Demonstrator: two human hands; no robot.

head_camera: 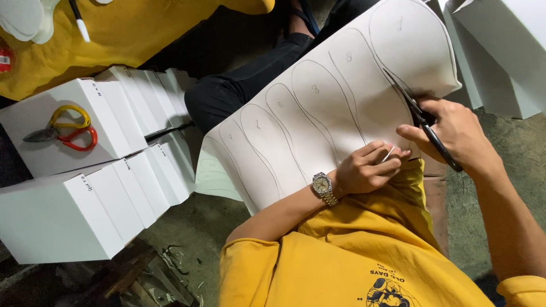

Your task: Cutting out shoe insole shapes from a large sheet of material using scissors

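Observation:
A large white sheet with several pencilled sole-shaped outlines lies across my lap. My right hand grips black scissors whose blades sit in the sheet along one outline near its right end. My left hand, with a metal wristwatch on the wrist, pinches the sheet's near edge just left of the cut. I wear a yellow shirt and black trousers.
Rows of white boxes stand at the left; scissors with yellow and red handles lie on one. Yellow cloth with a pen and white cut-outs lies at the top left. More white boxes stand at the top right. Scraps litter the floor.

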